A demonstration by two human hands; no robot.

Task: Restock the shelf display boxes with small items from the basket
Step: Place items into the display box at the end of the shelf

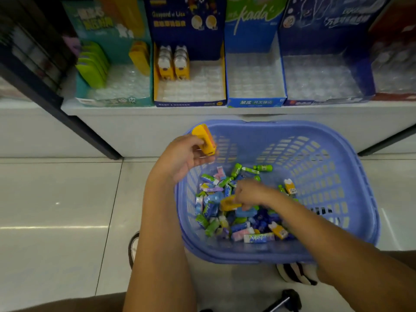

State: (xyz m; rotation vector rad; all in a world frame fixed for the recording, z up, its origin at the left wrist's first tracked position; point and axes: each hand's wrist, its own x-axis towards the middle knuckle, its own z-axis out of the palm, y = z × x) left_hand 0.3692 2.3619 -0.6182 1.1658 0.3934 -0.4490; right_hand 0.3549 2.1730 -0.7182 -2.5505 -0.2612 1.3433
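While your left hand (186, 154) pinches a smooth, glossy yellow item (204, 139) between thumb and fingers above the rim of the slatted lavender plastic basket (281, 126), its long axis tilts, with the rounded end rising past your fingertips toward the shelf. Your right hand (249, 194) is curled down in the heap of small wrapped items (238, 228), clasping a second yellow piece (227, 203) — it lies roughly level, jutting left from your fingers.

Left hand (183, 154) holds a yellow item (204, 140) over the basket (292, 126); right hand (251, 194) seemingly pinches an orange piece (227, 203).
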